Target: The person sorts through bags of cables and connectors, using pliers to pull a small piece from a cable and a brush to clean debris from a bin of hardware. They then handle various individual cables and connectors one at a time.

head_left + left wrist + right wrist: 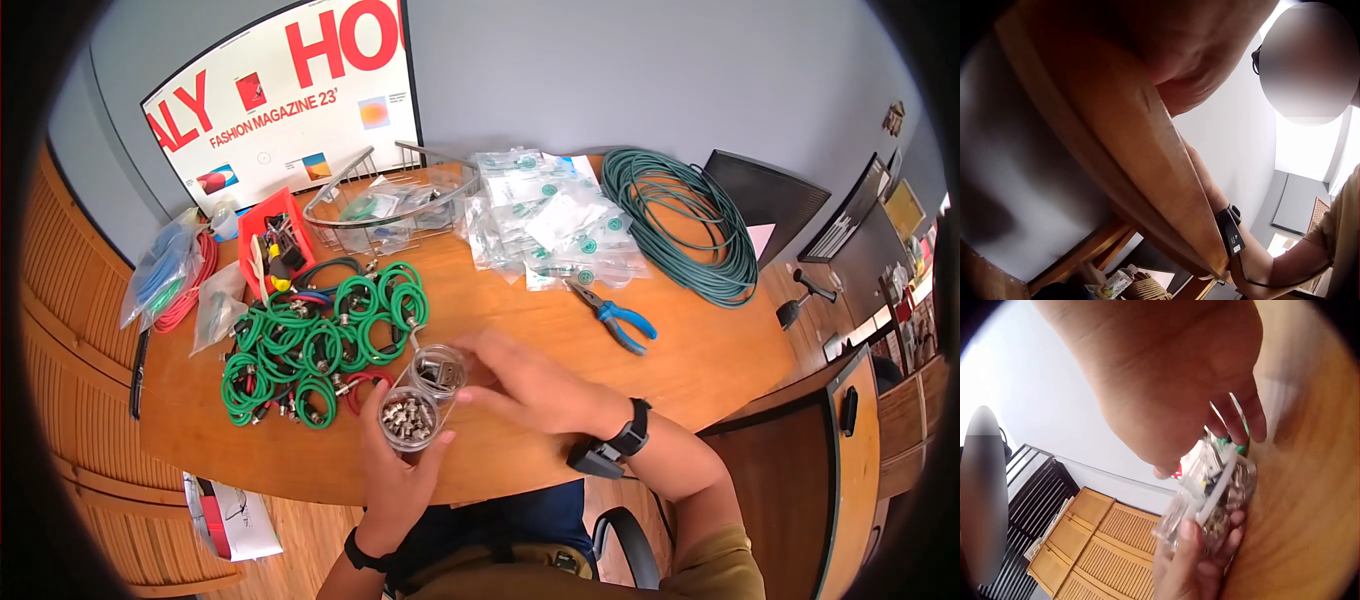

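Metal bits (408,420) sit in two clear jars (410,447) over surface (510,470) near front edge; left hand (402,477) clamped around front jar, right hand (522,382) loose-fingered beside rear jar (440,347), contact unclear.

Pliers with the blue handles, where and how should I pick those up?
Probably best by both blue handles, with the right hand coming from above on the near right side. The pliers lie on the table with their handles spread and pointing that way, while the nose points away, toward the plastic bags.
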Action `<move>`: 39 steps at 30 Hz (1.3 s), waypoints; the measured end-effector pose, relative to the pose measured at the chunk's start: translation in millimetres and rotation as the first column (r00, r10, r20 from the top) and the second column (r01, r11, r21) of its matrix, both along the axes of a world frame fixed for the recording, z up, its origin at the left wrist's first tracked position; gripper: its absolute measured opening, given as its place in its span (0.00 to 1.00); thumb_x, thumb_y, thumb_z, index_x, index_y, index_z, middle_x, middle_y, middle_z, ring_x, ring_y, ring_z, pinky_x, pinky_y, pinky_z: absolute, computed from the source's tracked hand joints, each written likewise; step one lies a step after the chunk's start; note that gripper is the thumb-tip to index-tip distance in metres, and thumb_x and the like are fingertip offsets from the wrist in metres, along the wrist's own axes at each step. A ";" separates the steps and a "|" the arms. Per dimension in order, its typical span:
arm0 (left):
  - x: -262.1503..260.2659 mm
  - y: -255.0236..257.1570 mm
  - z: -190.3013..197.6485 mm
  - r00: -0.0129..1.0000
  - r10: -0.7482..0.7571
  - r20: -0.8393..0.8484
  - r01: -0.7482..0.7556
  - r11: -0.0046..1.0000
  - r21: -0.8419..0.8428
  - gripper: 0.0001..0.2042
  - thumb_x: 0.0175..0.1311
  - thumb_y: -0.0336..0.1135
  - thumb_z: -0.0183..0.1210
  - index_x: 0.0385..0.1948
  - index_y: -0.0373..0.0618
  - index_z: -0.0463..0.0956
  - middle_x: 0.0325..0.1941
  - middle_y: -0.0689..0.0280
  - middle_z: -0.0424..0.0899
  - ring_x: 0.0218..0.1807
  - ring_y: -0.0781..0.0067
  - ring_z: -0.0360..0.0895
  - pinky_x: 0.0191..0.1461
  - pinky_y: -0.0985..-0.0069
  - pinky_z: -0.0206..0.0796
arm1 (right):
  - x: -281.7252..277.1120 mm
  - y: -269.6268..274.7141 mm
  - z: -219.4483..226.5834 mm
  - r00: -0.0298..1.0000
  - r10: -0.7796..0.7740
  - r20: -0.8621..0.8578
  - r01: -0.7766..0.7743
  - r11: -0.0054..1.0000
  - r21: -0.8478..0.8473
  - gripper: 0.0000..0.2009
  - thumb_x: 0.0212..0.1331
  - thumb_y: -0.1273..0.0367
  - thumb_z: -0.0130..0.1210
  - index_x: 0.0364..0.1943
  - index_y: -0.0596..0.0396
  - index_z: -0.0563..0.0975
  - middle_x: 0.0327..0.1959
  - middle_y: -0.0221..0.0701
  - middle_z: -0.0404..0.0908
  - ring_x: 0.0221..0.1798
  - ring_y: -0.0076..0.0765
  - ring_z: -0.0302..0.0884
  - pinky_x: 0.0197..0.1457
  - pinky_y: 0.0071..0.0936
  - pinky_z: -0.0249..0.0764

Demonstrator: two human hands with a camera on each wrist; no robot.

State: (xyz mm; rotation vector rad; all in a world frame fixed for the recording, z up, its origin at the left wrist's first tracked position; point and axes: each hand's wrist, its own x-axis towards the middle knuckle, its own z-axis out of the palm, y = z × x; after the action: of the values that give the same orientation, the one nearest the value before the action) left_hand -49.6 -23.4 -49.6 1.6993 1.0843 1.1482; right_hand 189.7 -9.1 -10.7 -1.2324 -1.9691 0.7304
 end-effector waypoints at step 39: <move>29.2 11.7 21.8 0.703 0.122 -0.700 0.248 0.881 0.402 0.35 0.62 0.26 0.62 0.74 0.67 0.72 0.74 0.51 0.65 0.67 0.39 0.67 0.62 0.51 0.75 | 11.3 6.1 -18.8 0.988 0.033 0.150 -0.030 0.999 -0.021 0.75 0.47 0.42 0.79 0.81 0.70 0.33 0.80 0.66 0.54 0.84 0.71 0.51 0.84 0.50 0.55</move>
State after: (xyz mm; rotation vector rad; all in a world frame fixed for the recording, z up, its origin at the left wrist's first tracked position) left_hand -20.4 -11.8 -27.8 2.6980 1.2273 0.7198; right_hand 201.0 -3.0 -29.4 -1.3031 -2.1124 0.6908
